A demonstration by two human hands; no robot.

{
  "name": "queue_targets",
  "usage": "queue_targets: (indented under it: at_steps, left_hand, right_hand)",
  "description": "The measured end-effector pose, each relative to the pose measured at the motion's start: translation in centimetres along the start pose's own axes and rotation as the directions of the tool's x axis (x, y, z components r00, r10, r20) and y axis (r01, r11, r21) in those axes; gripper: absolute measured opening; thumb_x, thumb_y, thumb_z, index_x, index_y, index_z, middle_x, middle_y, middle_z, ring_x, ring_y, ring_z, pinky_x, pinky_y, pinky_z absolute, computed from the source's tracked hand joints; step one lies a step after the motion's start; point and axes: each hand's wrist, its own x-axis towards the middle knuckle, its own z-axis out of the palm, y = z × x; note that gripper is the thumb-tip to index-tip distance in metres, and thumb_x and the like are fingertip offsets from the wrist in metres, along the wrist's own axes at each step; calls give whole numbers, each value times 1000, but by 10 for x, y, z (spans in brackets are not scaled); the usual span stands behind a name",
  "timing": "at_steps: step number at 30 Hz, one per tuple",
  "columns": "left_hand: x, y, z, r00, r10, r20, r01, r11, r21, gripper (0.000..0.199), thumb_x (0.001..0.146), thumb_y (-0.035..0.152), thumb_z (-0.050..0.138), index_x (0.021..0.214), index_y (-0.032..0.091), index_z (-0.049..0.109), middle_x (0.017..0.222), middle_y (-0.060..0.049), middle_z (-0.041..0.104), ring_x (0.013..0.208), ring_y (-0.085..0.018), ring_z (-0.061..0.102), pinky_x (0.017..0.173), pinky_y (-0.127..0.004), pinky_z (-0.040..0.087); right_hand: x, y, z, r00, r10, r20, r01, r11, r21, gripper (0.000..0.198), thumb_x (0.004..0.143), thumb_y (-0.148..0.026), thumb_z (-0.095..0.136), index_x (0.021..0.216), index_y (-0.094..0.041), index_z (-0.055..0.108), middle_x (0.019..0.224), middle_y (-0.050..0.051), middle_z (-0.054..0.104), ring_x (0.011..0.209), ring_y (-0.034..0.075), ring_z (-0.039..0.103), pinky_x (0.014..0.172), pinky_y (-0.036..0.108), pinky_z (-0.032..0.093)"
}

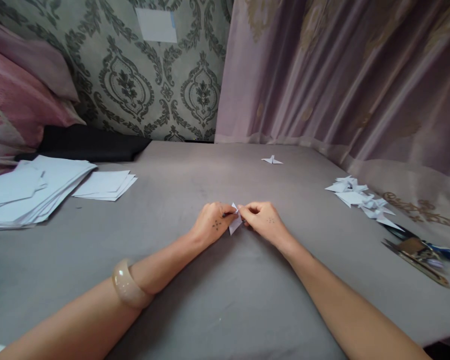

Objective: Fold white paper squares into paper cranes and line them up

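A small piece of folded white paper point(235, 226) is pinched between my two hands, just above the grey tabletop. My left hand point(214, 220) grips its left side with thumb and fingers closed. From the right, my right hand point(263, 219) pinches the upper part of the same paper. The fingertips of both hands almost meet and hide some of the folds. A pointed lower corner of the paper hangs below the fingers. Beyond the hands, a finished-looking paper crane point(272, 160) rests alone near the back of the table.
Several folded paper cranes point(360, 196) lie heaped at the right, with scissors point(416, 262) and other tools in front of them. Stacked white sheets point(60, 187) and smaller paper squares point(104, 185) lie at the left. A black cloth point(93, 144) is behind them; a curtain point(285, 75) borders the table.
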Motion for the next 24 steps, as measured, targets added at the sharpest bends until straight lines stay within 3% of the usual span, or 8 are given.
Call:
queue_targets:
  at_steps: [4,10,18,24]
  left_hand:
    - [0,-1,0,1000,19,-3,-19,1000,20,22,84,25,53,76,18,72,67,-1,67,63,-13,57,59,-21,36]
    - [-1,-2,0,999,36,-12,-36,999,-3,20,84,25,54,78,19,72,73,-2,69,67,-13,59,61,-21,39]
    - [0,2,-2,1000,2,5,-2,999,-48,24,86,29,53,78,18,72,67,0,67,63,-11,56,58,-20,37]
    - [-1,2,-3,1000,3,15,-2,998,-63,22,85,27,53,81,19,73,71,0,68,66,-12,56,61,-20,39]
  right_hand:
    - [2,-4,-1,998,59,1,-58,997,54,24,74,-37,57,66,-16,66,57,2,60,53,11,53,46,20,37]
    - [1,-14,-3,975,201,99,-219,948,230,14,70,-24,60,60,-14,61,58,0,57,48,7,48,37,15,31]
    - [1,-12,-6,971,192,142,-224,938,264,20,74,-31,66,71,-12,68,66,2,61,50,6,48,34,14,31]
    - [3,-8,-6,961,227,158,-268,908,321,16,71,-27,68,64,-13,66,61,1,58,47,5,44,33,14,29]
